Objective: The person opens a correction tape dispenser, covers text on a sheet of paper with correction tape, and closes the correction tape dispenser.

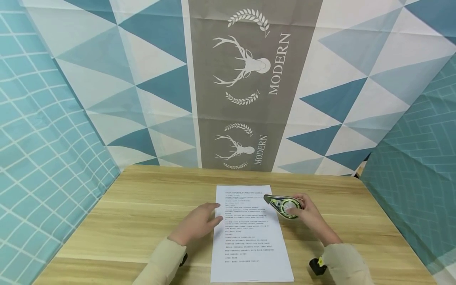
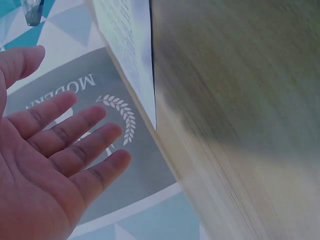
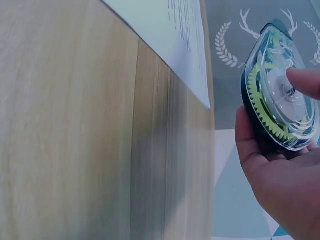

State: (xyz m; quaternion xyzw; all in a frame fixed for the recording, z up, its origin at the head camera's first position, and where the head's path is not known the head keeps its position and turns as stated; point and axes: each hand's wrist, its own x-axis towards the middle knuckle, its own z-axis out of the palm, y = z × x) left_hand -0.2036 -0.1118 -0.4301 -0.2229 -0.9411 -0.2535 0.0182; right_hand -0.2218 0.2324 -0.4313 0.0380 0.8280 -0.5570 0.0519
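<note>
My right hand [image 1: 310, 217] holds a correction tape dispenser [image 1: 284, 206] above the right side of a printed paper sheet [image 1: 246, 237]. In the right wrist view the dispenser [image 3: 280, 90] shows a clear casing, a green toothed wheel and a dark capped tip. The thumb presses on its face while the fingers lie beneath it. Beside the sheet's left edge is my left hand [image 1: 197, 223], holding nothing. Its fingers [image 2: 75, 145] are spread and nearly straight in the left wrist view. The sheet lies lengthwise before me, covered with lines of small text.
A wooden table [image 1: 149, 213] bears the sheet. Behind it hangs a patterned cloth [image 1: 242, 118] with deer heads and triangles. Blue tiled sheeting [image 1: 46, 150] stands on the left, and teal sheeting [image 1: 420, 170] on the right.
</note>
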